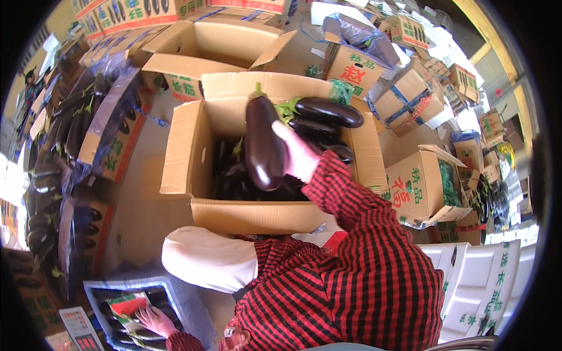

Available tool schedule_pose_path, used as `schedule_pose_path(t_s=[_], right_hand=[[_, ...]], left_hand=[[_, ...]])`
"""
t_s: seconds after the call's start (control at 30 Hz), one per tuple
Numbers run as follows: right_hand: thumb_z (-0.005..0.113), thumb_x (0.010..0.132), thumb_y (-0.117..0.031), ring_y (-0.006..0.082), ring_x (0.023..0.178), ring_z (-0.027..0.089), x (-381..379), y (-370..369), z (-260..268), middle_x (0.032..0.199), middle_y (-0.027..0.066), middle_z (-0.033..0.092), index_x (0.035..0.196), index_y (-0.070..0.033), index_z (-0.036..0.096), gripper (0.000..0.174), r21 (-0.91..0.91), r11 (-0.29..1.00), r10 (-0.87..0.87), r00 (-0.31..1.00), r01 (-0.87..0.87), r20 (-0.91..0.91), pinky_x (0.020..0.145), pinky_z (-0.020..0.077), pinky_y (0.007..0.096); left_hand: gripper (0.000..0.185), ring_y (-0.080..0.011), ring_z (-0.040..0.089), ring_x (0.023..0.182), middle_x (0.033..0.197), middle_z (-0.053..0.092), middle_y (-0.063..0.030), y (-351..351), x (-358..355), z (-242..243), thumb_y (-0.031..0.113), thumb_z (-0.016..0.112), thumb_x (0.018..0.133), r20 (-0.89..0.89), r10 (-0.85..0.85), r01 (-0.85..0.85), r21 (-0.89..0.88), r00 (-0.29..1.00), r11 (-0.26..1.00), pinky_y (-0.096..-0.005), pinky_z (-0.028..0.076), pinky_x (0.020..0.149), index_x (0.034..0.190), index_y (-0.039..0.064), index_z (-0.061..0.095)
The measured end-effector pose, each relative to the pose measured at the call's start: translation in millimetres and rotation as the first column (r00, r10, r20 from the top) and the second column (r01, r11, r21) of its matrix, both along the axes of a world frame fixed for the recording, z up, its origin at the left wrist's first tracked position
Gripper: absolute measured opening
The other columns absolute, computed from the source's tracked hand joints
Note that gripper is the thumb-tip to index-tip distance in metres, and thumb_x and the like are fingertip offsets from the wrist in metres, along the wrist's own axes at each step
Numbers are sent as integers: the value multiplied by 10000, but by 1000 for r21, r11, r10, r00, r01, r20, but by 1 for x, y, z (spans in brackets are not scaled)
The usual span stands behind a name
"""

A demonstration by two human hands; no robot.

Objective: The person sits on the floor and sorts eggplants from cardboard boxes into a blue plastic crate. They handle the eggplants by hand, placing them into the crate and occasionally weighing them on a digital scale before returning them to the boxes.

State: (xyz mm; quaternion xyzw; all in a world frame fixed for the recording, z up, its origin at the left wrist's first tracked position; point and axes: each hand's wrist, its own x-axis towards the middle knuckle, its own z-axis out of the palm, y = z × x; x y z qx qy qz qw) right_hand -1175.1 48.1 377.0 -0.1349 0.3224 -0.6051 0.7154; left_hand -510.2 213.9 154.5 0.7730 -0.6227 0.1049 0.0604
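My right hand (295, 151), in a pale pink glove, grips a large dark purple eggplant (264, 142) by its side. That eggplant stands nearly upright, stem end away from me, over an open cardboard box (250, 216). More eggplants lie deep in this box, in shadow. At its right side a few glossy eggplants (329, 112) are stacked up to the rim. My left hand (156, 321), also gloved, rests on a red and green printed wrapper (128, 307) at the lower left. Beneath the wrapper is a white foam box (173, 285) with eggplants inside; whether the fingers grip is unclear.
Behind the near box stands another open cardboard box (228, 41). Plastic-lined boxes of eggplants (72, 127) line the left side. To the right are a carton with green netting (415, 186), a strapped carton (410, 98) and white foam boxes (476, 285).
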Motion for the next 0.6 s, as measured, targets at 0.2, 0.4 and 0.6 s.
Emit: schedule_pose_path(t_s=[0.2,0.4,0.6], right_hand=[[555,1009,-523,374,1132,609,-187,-69,130,1295,190,591,1325,-70,503,554,-101,653,-753,657,751,19,975,535,535],[628,1000,-247,203,956,648,-119,-103,22,997,104,657,1134,18,609,297,-128,990,-27,815,-58,-579,864,541,358],[686,876,-259,380,1114,648,42,-100,-218,1173,178,658,1363,-145,569,513,314,813,-136,-684,-491,-717,932,524,491]], left_hand=[[325,-406,413,1409,1387,581,-160,7,6,17,216,536,990,54,81,-87,121,995,989,-575,271,1196,1239,76,692],[321,-404,399,1420,1438,551,-143,7,17,16,244,537,993,106,11,-18,69,994,997,-586,269,1190,1224,86,694],[316,-414,365,1448,1490,515,-118,-1,17,14,250,517,1012,96,-10,-6,167,995,986,-613,270,1169,1267,146,672]])
